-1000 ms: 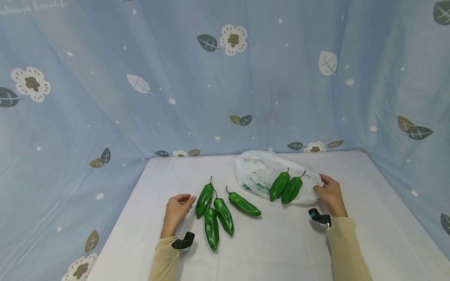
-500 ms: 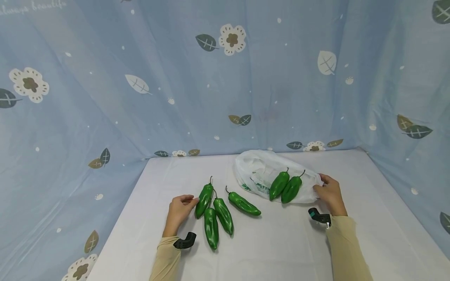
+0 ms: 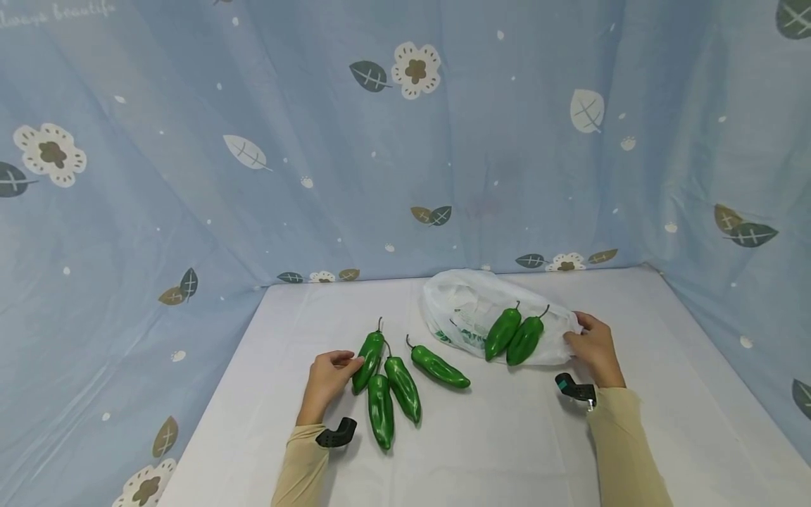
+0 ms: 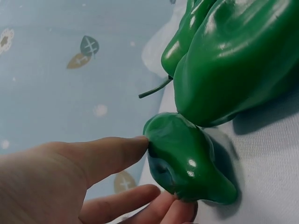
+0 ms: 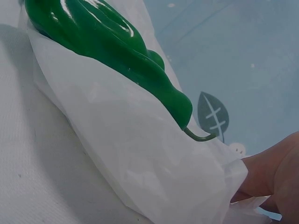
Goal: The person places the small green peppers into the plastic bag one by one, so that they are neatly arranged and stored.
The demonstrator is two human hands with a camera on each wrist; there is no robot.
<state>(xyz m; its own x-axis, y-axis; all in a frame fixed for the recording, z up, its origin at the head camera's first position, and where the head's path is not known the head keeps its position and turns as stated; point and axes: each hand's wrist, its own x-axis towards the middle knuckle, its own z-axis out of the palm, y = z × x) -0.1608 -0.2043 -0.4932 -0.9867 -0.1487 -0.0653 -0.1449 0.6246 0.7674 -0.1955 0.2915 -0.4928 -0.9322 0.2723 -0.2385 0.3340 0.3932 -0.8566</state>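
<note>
My left hand is at the leftmost green chili pepper, which lies on the table. In the left wrist view the thumb touches one side of that pepper and the fingertips the other, pinching it. Close beside it lie two more green peppers, one upright in view and one slanted. My right hand grips the right end of a white plastic bag. Two green peppers, a left one and a right one, lie on the bag.
Another green pepper lies between the left group and the bag. A white cloth covers the table. Behind and beside it hangs a blue curtain with leaves and flowers printed on it.
My left hand has moved slightly right, from beside the leftmost pepper to pinching it. The right hand keeps hold of the bag, and the peppers lie as before.
</note>
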